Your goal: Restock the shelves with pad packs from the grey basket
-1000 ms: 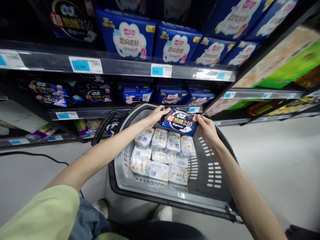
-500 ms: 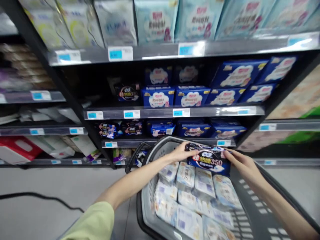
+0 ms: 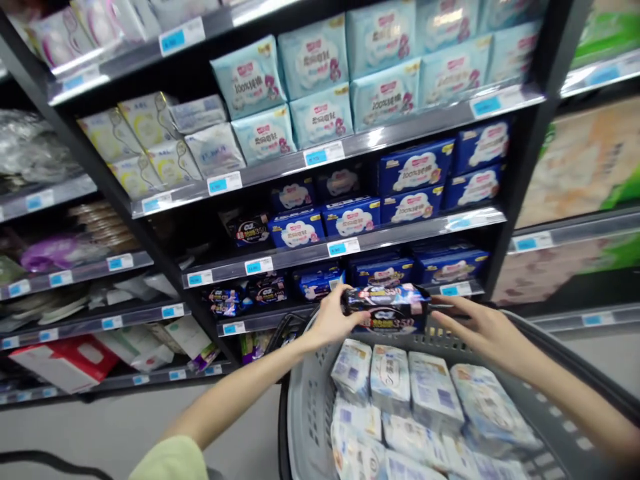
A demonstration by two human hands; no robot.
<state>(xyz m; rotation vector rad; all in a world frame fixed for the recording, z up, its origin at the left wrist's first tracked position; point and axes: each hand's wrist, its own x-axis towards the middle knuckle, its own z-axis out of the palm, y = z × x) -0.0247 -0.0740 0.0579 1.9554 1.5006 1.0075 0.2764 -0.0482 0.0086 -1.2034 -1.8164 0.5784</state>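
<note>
My left hand (image 3: 334,313) grips the left end of a dark pack of sanitary pads (image 3: 387,321) marked 350, thumb on its front. The pack is held level above the far rim of a grey shopping basket (image 3: 310,400). Just off the pack's right end, my right hand (image 3: 477,333) has its fingers stretched out and apart; I see no firm hold by it. Beneath the hands, white and light-blue packs (image 3: 435,383) lie in rows in the basket.
Shelves ahead hold blue packs (image 3: 353,219), light-blue packs (image 3: 323,57) and a similar dark 350 pack (image 3: 247,230). A shelf edge (image 3: 280,257) with price tags runs behind the basket. A red and white box (image 3: 65,360) sits low at left. A black cable (image 3: 50,459) lies on the floor.
The pack has turned so its top side shows, and sits a little left in view. My right hand has come off its right end. The view has shifted, showing more upper shelves.
</note>
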